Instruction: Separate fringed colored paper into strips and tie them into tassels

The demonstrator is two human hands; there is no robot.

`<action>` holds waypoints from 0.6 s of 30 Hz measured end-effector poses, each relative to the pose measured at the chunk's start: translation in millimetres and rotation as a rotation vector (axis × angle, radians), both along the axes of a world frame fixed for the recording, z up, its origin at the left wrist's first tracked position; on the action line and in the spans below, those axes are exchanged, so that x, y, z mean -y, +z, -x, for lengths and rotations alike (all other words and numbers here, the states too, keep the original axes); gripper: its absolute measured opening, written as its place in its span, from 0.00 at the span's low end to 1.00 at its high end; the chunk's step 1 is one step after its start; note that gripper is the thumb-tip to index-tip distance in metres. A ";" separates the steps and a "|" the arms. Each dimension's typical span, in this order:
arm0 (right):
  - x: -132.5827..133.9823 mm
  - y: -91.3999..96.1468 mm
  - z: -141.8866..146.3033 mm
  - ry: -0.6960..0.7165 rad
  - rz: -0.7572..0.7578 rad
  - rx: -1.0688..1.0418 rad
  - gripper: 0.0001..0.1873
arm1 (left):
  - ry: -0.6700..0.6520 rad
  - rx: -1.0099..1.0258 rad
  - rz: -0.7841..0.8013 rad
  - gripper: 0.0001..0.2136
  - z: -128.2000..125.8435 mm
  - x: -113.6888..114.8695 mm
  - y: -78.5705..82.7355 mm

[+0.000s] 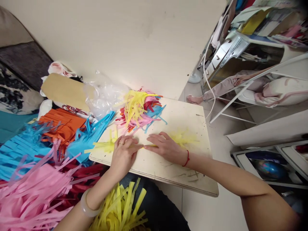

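A yellow fringed paper tassel [184,138] lies across the small wooden table, its cut strips spreading out at both ends and blurred on the right. My left hand [125,149], with a ring and a pale bangle, has its fingers closed over the left part of the tassel's narrow middle. Close to its fingertips, my right hand [165,147], wearing a red string bracelet, presses the same middle between thumb and fingers. Most of that middle is hidden under my hands. Just beyond them sits a pile of multicoloured tassels [136,110] in yellow, pink, red and blue.
The table [192,110] stands against a pale panel. At left lie fringed paper stacks in orange [64,123], blue [21,144] and pink [36,183]. Yellow fringed paper [120,208] rests by my lap. Clear plastic bags [103,96] lie behind. A seated person's leg [220,86] shows at right.
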State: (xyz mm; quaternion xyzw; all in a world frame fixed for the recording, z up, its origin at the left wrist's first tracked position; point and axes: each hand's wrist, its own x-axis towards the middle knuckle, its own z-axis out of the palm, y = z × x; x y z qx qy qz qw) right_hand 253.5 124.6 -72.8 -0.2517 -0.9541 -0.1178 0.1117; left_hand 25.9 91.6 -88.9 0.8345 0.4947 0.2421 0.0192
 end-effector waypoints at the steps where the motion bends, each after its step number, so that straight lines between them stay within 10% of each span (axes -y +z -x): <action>1: 0.1 0.9 -2.0 0.039 0.001 0.011 0.17 | -0.009 -0.014 -0.035 0.11 0.2 1.5 -1.6; 9: -4.8 10.3 -28.2 0.049 -0.020 0.061 0.15 | -0.048 -0.260 -0.165 0.11 -6.9 10.4 8.3; 18: -2.0 22.1 20.7 -0.026 0.139 0.196 0.13 | -0.110 -0.381 -0.223 0.13 -43.9 2.7 18.5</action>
